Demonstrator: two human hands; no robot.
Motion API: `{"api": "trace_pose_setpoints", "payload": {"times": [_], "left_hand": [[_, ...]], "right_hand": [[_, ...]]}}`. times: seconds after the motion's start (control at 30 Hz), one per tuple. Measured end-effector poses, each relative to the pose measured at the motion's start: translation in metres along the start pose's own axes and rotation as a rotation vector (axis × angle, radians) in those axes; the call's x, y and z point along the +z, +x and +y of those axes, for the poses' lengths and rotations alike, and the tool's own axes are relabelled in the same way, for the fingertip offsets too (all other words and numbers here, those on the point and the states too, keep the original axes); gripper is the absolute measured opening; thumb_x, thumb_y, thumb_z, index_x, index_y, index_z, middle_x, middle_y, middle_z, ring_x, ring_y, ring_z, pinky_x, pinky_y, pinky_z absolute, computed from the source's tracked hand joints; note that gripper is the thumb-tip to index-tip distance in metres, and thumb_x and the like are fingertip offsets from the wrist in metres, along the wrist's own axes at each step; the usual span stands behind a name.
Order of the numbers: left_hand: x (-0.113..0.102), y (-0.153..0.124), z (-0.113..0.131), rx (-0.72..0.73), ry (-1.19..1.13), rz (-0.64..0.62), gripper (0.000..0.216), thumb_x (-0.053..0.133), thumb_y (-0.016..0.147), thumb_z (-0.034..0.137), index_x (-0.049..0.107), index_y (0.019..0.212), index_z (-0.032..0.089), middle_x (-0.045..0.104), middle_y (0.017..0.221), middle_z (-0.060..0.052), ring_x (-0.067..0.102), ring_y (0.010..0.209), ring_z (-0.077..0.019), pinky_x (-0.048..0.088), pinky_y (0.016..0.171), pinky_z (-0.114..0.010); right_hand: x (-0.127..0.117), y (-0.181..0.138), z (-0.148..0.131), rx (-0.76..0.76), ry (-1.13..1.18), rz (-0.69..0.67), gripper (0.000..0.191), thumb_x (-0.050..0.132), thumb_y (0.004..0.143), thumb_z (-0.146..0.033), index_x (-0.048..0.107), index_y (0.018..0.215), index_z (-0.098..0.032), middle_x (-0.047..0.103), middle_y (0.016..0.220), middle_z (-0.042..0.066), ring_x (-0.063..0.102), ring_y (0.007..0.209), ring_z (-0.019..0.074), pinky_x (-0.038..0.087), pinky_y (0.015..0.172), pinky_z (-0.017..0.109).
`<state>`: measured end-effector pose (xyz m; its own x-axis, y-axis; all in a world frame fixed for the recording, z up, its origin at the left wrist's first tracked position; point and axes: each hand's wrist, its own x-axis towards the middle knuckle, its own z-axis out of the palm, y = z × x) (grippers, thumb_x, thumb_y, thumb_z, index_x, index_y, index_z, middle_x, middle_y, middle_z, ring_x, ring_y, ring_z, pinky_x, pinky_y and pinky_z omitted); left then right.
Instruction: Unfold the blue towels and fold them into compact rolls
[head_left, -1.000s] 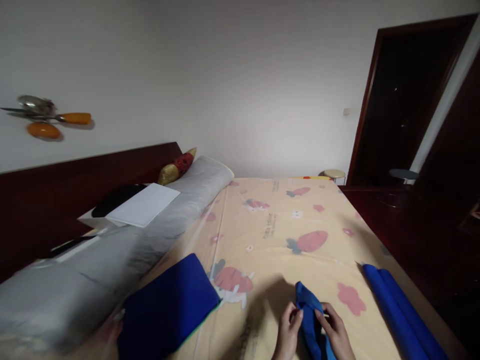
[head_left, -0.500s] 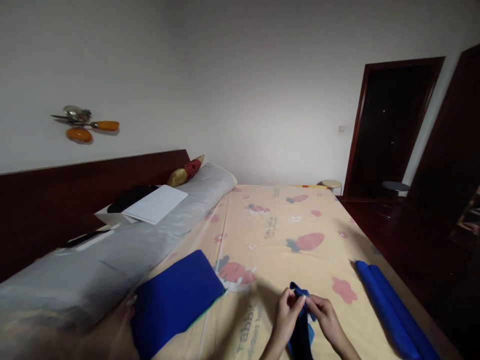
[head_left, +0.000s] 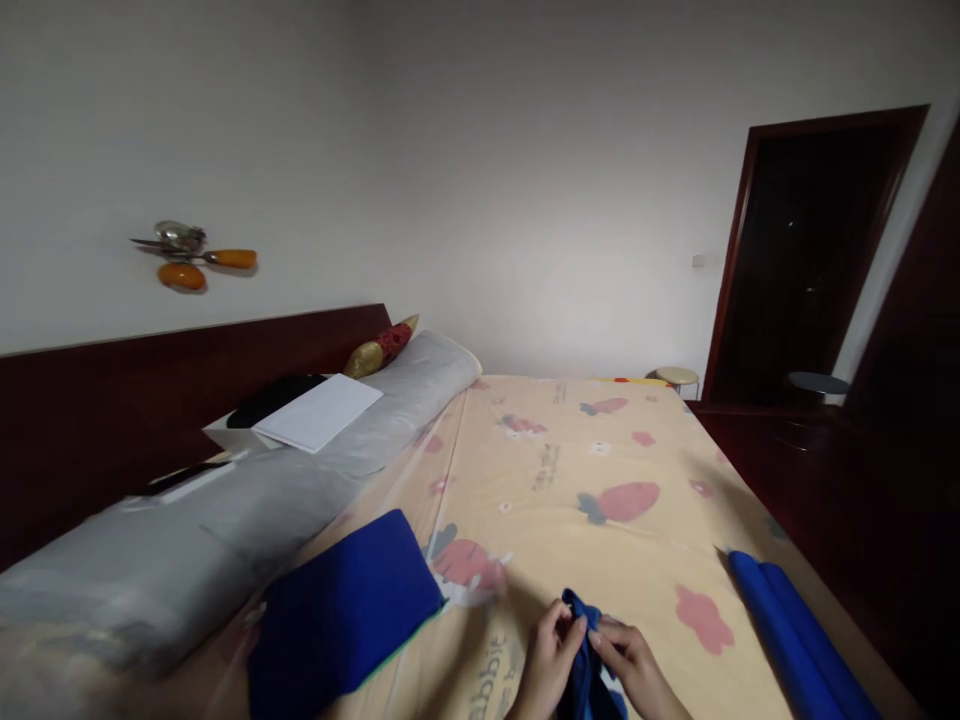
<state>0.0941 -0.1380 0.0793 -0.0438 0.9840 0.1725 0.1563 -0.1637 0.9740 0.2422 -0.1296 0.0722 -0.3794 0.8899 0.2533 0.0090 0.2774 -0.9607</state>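
Note:
Low in the head view, a crumpled piece of dark and mid-blue fabric is pinched between my two hands above the bed. My left hand is closed on its upper left edge, thumb on top. From the other side my right hand grips the same fabric, the two thumbs almost meeting. The lower end of the fabric runs out of the picture, and the fingertips beneath it are hidden. To the left lies a flat blue cloth with a green edge. At the right, blue rolled material lies along the bed's side.
The bed sheet has a carrot print. A long grey cushion runs along the dark headboard, with a white board and a red-and-gold pillow on it. Stools stand beyond the bed, near the doorway.
The view has turned slightly left, so most things sit a little further right. Both hands and the blue fabric have shifted a little left and down in the picture, still pinched together.

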Motion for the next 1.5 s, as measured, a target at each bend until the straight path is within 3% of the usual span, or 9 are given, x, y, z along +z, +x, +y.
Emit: {"api": "trace_pose_setpoints", "payload": {"times": [0.27,0.5,0.7,0.87,1.0,1.1,1.27,1.4,1.5], "left_hand": [[0.033,0.017,0.015,0.045,0.037,-0.109,0.040,0.055,0.081,0.059,0.049,0.067,0.021,0.046,0.062,0.005,0.045,0.059,-0.0113,0.037,0.059,-0.023],[0.040,-0.006,0.014,0.048,0.060,-0.151,0.029,0.057,0.079,0.044,0.050,0.062,0.021,0.048,0.056,0.005,0.046,0.058,-0.0124,0.037,0.059,-0.024],[0.015,-0.001,0.002,0.013,0.080,-0.037,0.024,0.063,0.065,0.034,0.046,0.053,0.021,0.043,0.051,0.007,0.042,0.055,-0.0110,0.033,0.055,-0.023],[-0.007,0.001,-0.012,-0.067,0.039,0.020,0.030,0.052,0.067,0.048,0.042,0.053,0.023,0.038,0.047,0.008,0.039,0.045,-0.0109,0.034,0.047,-0.024],[-0.024,0.023,0.009,-0.012,0.047,0.015,0.033,0.054,0.066,0.050,0.041,0.053,0.023,0.037,0.048,0.008,0.039,0.047,-0.0106,0.034,0.048,-0.023],[-0.042,0.051,0.046,0.086,0.071,-0.014,0.028,0.056,0.069,0.047,0.051,0.060,0.021,0.046,0.056,0.006,0.046,0.058,-0.0125,0.038,0.058,-0.024],[-0.066,0.081,0.091,0.211,0.175,-0.063,0.028,0.052,0.078,0.041,0.063,0.095,0.022,0.059,0.074,0.001,0.054,0.075,-0.0172,0.043,0.075,-0.029],[-0.078,0.070,0.072,0.192,0.328,-0.110,0.017,0.062,0.071,0.033,0.068,0.084,0.025,0.065,0.089,-0.003,0.057,0.093,-0.0230,0.041,0.093,-0.037],[-0.105,0.027,0.042,0.067,0.437,-0.116,0.015,0.073,0.063,0.030,0.070,0.078,0.028,0.067,0.087,-0.002,0.060,0.094,-0.0262,0.043,0.094,-0.042]], "right_hand": [[-0.036,-0.007,-0.002,0.050,-0.031,0.143,0.047,0.050,0.085,-0.059,0.057,0.062,-0.019,0.046,0.065,-0.001,0.043,0.066,0.0144,0.037,0.063,0.028],[-0.027,-0.038,-0.006,0.076,-0.082,0.193,0.047,0.051,0.083,-0.061,0.055,0.062,-0.019,0.047,0.062,-0.002,0.044,0.064,0.0146,0.036,0.063,0.028],[-0.029,-0.037,0.002,0.110,-0.145,0.337,0.051,0.052,0.077,-0.069,0.051,0.058,-0.021,0.045,0.055,-0.004,0.043,0.056,0.0138,0.035,0.057,0.028],[-0.037,-0.041,0.014,0.130,-0.158,0.524,0.058,0.044,0.074,-0.078,0.049,0.059,-0.022,0.047,0.052,-0.003,0.047,0.053,0.0160,0.038,0.051,0.029],[-0.055,-0.033,-0.001,0.075,-0.185,0.584,0.057,0.043,0.077,-0.074,0.056,0.066,-0.020,0.058,0.062,0.001,0.055,0.062,0.0189,0.045,0.060,0.031],[-0.079,-0.017,-0.030,-0.005,-0.239,0.563,0.051,0.047,0.080,-0.068,0.062,0.076,-0.020,0.066,0.075,0.004,0.059,0.075,0.0216,0.048,0.072,0.033],[-0.103,0.012,-0.077,-0.115,-0.361,0.511,0.039,0.054,0.083,-0.057,0.067,0.091,-0.021,0.070,0.097,0.009,0.061,0.093,0.0251,0.045,0.086,0.035],[-0.115,-0.005,-0.067,-0.072,-0.552,0.326,0.038,0.049,0.085,-0.056,0.069,0.096,-0.025,0.070,0.094,0.009,0.063,0.086,0.0250,0.047,0.081,0.038],[-0.134,-0.060,-0.030,0.049,-0.586,0.199,0.038,0.060,0.076,-0.058,0.070,0.101,-0.031,0.069,0.102,0.010,0.063,0.098,0.0292,0.046,0.090,0.044]]}}
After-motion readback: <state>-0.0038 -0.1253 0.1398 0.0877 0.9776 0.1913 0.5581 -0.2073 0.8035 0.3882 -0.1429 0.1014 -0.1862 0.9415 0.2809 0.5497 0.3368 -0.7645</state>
